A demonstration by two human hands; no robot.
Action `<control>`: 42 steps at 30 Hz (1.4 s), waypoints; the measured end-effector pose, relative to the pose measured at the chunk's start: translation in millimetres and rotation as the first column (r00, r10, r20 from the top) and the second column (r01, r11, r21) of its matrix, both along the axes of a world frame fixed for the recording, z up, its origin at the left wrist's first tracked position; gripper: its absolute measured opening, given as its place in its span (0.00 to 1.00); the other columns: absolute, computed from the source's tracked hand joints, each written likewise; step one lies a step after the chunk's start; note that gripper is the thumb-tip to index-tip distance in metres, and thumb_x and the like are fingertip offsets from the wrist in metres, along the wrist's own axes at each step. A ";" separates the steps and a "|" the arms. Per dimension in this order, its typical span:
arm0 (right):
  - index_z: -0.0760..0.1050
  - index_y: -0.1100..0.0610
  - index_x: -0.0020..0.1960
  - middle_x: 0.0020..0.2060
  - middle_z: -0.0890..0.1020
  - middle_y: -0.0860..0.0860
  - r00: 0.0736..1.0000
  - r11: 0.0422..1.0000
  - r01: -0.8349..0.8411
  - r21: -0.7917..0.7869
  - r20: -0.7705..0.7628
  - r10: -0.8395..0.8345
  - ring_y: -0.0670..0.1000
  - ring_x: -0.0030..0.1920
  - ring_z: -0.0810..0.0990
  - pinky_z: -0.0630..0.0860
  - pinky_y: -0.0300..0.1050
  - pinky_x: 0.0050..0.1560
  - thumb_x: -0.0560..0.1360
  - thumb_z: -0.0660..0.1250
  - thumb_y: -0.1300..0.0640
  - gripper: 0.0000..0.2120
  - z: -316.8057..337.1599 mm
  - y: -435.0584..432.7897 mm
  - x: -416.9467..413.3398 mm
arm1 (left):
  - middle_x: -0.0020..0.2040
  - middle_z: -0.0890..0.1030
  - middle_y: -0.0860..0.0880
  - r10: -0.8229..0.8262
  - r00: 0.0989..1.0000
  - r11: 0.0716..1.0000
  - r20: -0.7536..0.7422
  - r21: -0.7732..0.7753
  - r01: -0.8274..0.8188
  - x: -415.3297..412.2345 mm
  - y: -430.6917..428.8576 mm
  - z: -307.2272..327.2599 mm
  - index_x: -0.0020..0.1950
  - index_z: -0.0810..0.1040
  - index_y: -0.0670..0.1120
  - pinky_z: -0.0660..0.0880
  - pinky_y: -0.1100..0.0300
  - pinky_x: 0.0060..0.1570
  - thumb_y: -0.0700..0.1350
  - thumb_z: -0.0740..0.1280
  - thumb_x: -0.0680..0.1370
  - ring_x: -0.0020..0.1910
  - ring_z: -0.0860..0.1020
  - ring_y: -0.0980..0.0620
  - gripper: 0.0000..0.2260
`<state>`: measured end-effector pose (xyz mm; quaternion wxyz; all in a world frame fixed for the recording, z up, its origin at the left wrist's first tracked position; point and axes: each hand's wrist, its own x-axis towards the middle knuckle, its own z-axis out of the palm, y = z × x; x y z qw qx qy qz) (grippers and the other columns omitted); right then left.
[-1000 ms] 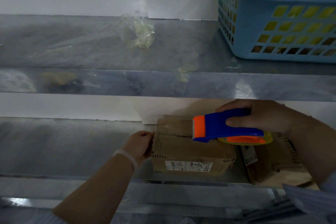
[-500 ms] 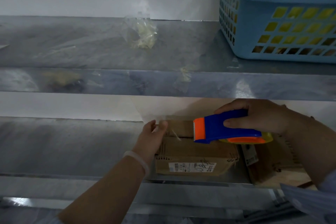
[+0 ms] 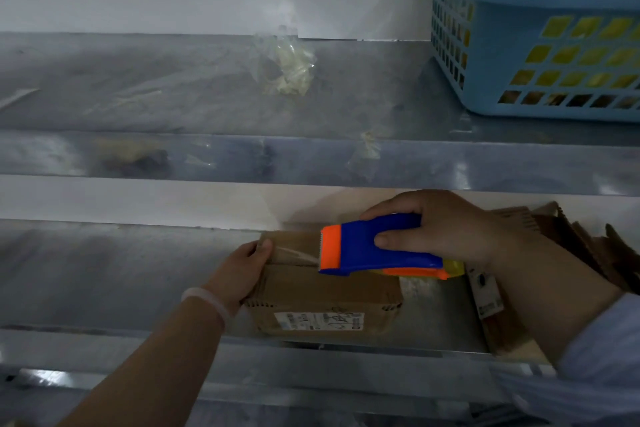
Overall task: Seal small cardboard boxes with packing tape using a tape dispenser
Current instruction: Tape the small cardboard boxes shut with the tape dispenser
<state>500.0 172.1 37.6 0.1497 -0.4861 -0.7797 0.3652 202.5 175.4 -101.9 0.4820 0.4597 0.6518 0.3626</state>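
A small brown cardboard box (image 3: 322, 291) with a white label on its front sits on the lower metal shelf (image 3: 114, 274). My left hand (image 3: 242, 270) presses on the box's top left edge, fingertips pinning the end of a clear tape strip (image 3: 294, 255). That strip stretches across the box top to the blue and orange tape dispenser (image 3: 374, 246). My right hand (image 3: 440, 225) grips the dispenser by its handle, just above the right part of the box.
A blue plastic basket (image 3: 533, 45) stands on the upper shelf at the right. Crumpled clear tape (image 3: 291, 68) lies on that shelf near the middle. Flattened cardboard pieces (image 3: 561, 253) lie to the right of the box, behind my right forearm.
My left hand has shifted from the box's left side up to its top edge and now holds the tape end down. A strip of tape now spans from there to the dispenser.
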 end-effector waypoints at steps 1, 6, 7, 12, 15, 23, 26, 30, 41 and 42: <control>0.76 0.27 0.51 0.48 0.78 0.26 1.000 1.000 -0.008 0.006 0.010 0.008 0.29 0.51 0.75 0.72 0.23 0.45 0.70 0.72 0.41 0.13 -1.4 1.7 -6.5 | 0.46 0.84 0.49 0.022 1.000 1.000 0.022 -0.013 -0.022 -6.1 -0.9 -0.4 0.52 0.81 0.50 0.79 0.58 0.40 0.58 0.61 0.79 0.44 0.83 0.51 0.14; 0.74 0.26 0.52 0.48 0.77 0.25 0.999 1.000 -0.017 0.008 0.049 0.017 0.28 0.50 0.74 0.71 0.23 0.43 0.69 0.71 0.39 0.14 -0.4 6.3 -16.2 | 0.45 0.86 0.46 0.121 0.971 0.984 0.206 -0.154 -0.090 -8.9 -4.4 -1.2 0.46 0.85 0.48 0.80 0.53 0.45 0.63 0.61 0.77 0.44 0.84 0.46 0.21; 0.74 0.25 0.50 0.48 0.76 0.23 1.000 1.000 -0.012 0.010 0.027 0.012 0.27 0.49 0.74 0.70 0.21 0.40 0.69 0.71 0.40 0.14 0.5 5.4 -15.9 | 0.44 0.86 0.45 0.142 0.960 0.979 0.242 -0.175 -0.101 -8.2 -4.8 -1.9 0.44 0.86 0.48 0.80 0.55 0.42 0.63 0.62 0.76 0.43 0.84 0.46 0.22; 0.74 0.23 0.48 0.47 0.76 0.24 1.000 1.000 0.004 0.004 -0.015 -0.004 0.30 0.49 0.76 0.72 0.26 0.41 0.69 0.72 0.42 0.14 0.8 3.9 -14.9 | 0.43 0.85 0.43 0.169 0.956 0.970 0.240 -0.213 -0.118 -7.8 -0.4 -0.1 0.49 0.83 0.43 0.80 0.56 0.39 0.61 0.61 0.78 0.41 0.84 0.45 0.22; 0.73 0.24 0.50 0.47 0.75 0.22 1.000 1.000 -0.007 0.009 0.008 0.007 0.28 0.49 0.75 0.70 0.29 0.44 0.69 0.71 0.40 0.14 0.4 2.9 -16.5 | 0.65 0.77 0.43 0.098 0.991 0.993 -0.089 -0.062 -0.104 -6.5 -1.7 -0.4 0.68 0.74 0.48 0.66 0.55 0.66 0.60 0.56 0.80 0.63 0.74 0.44 0.23; 0.74 0.25 0.50 0.48 0.77 0.24 1.000 1.000 -0.013 -0.005 0.014 0.013 0.29 0.49 0.75 0.71 0.30 0.46 0.68 0.71 0.39 0.13 0.6 3.2 -19.2 | 0.78 0.52 0.55 -0.276 0.461 0.735 -0.844 0.124 0.666 1.2 -11.5 30.3 0.77 0.49 0.57 0.44 0.52 0.74 0.77 0.55 0.65 0.77 0.47 0.55 0.46; 0.73 0.23 0.48 0.47 0.76 0.23 1.000 1.000 -0.016 0.008 0.022 0.016 0.28 0.49 0.75 0.70 0.26 0.42 0.69 0.71 0.40 0.13 2.4 2.6 -19.5 | 0.78 0.54 0.55 -0.358 0.486 0.752 -0.797 0.062 0.657 2.5 -10.6 27.3 0.78 0.54 0.53 0.48 0.53 0.75 0.77 0.55 0.63 0.76 0.48 0.55 0.48; 0.73 0.22 0.49 0.48 0.75 0.22 1.000 1.000 -0.013 0.002 0.015 0.013 0.28 0.49 0.75 0.70 0.20 0.39 0.69 0.71 0.40 0.14 3.9 2.8 -17.0 | 0.77 0.58 0.55 -0.305 0.545 0.758 -0.781 0.147 0.635 0.7 -11.9 20.8 0.77 0.58 0.53 0.53 0.52 0.75 0.76 0.53 0.65 0.76 0.53 0.53 0.45; 0.72 0.22 0.49 0.48 0.75 0.21 0.999 1.000 -0.025 -0.002 0.027 0.025 0.27 0.50 0.74 0.70 0.20 0.39 0.68 0.71 0.39 0.15 4.2 2.2 -15.4 | 0.79 0.49 0.50 -0.294 0.256 0.647 -0.921 0.005 0.763 -3.7 -13.0 20.6 0.79 0.45 0.49 0.50 0.49 0.76 0.80 0.50 0.64 0.77 0.46 0.48 0.52; 0.72 0.22 0.50 0.48 0.74 0.21 0.998 0.999 -0.032 -0.003 0.045 0.032 0.27 0.50 0.74 0.70 0.21 0.39 0.68 0.71 0.38 0.15 4.6 2.0 -15.4 | 0.79 0.47 0.50 -0.289 0.233 0.643 -0.929 -0.009 0.765 -3.5 -13.0 20.1 0.78 0.43 0.49 0.48 0.50 0.76 0.80 0.48 0.65 0.78 0.45 0.49 0.52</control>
